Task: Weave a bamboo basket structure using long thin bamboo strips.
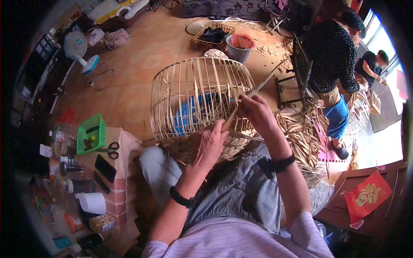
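A round open basket frame of thin pale ribs (188,81) lies on its side in front of my knees, its near end woven in thick braided straw (234,145). Both hands are at its near right side. My right hand (257,112) is closed round a long tan strip of dried leaf (266,81), which sticks out up and to the right. Its lower part runs down to my left hand (213,139), whose fingers are closed on it near the woven rim. Something blue (186,114) shows through the ribs. The fingertips of both hands are partly hidden.
Loose dried leaf strips (297,137) are heaped at my right. At my left, a low table holds a green basket (91,134), scissors (112,150) and a phone (105,168). Beyond the frame stands a bucket (240,48). Two people (331,56) are at the right.
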Available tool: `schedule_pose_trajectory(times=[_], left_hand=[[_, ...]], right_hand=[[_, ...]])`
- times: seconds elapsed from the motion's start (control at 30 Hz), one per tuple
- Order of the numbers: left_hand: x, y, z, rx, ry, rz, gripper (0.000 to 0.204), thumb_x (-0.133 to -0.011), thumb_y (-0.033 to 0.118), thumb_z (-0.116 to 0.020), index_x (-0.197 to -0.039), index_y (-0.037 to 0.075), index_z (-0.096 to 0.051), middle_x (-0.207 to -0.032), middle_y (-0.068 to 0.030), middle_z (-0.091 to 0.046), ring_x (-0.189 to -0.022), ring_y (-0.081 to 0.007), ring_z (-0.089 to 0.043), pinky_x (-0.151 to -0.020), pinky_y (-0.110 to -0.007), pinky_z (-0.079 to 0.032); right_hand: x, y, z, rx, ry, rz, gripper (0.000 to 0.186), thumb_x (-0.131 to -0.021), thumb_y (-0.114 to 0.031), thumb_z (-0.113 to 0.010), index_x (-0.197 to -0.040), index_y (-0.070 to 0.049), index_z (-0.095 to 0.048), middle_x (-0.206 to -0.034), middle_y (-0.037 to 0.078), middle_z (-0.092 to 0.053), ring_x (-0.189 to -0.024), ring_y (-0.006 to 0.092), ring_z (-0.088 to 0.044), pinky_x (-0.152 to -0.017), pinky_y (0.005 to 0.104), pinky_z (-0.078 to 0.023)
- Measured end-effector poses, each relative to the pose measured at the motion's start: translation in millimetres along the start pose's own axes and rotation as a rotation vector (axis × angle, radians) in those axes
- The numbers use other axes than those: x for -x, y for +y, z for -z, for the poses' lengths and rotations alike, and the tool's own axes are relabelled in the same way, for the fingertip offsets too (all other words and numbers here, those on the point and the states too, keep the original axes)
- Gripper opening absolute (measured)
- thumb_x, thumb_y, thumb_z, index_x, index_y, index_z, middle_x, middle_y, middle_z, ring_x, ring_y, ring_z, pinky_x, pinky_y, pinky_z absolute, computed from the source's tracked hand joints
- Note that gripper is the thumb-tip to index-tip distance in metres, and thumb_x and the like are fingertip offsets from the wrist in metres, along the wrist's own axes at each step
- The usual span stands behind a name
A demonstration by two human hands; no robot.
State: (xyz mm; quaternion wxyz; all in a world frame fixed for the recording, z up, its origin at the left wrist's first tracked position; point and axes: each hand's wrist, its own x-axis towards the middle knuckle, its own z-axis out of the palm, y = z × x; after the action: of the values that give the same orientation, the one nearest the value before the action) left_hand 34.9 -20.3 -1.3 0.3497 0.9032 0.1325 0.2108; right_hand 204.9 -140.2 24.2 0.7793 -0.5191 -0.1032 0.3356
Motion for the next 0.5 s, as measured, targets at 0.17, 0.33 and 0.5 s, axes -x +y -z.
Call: schedule_pose_trajectory(times=[0.17, 0.33, 0.5], left_hand=[[-3, 5, -4, -0.059, 0.017, 0.006, 0.025, -0.099, 0.012, -0.068, -0.121, 0.002, -0.061, -0.096, -0.0256, -0.072, -0.091, -0.045, -0.072, -0.074, -0.052, -0.056], [-1, 4, -2, -0.143, 0.025, 0.019, 0.022, -0.098, 0.012, -0.067, -0.118, 0.003, -0.063, -0.091, -0.0258, -0.072, -0.085, -0.0444, -0.072, -0.071, -0.051, -0.056], [-3, 12, 1, -0.23, 0.021, 0.032, 0.015, -0.099, 0.01, -0.064, -0.113, 0.005, -0.063, -0.079, -0.0237, -0.071, -0.075, -0.0443, -0.072, -0.065, -0.053, -0.055]], right_hand=[[-46, 4, 1, 0.48, -0.147, 0.057, 0.025, -0.102, -0.023, -0.07, -0.104, 0.003, -0.072, -0.085, 0.007, -0.073, -0.078, 0.0158, -0.071, -0.072, 0.0323, -0.058], [-61, 8, -18, 1.229, -0.155, 0.381, 0.019, -0.092, -0.02, -0.073, -0.093, -0.001, -0.078, -0.083, 0.017, -0.075, -0.075, 0.032, -0.075, -0.071, 0.0437, -0.058], [-64, 16, -24, 1.676, -0.031, 0.508, 0.019, -0.089, -0.023, -0.071, -0.09, -0.005, -0.078, -0.088, 0.021, -0.074, -0.082, 0.0422, -0.073, -0.076, 0.0532, -0.058]])
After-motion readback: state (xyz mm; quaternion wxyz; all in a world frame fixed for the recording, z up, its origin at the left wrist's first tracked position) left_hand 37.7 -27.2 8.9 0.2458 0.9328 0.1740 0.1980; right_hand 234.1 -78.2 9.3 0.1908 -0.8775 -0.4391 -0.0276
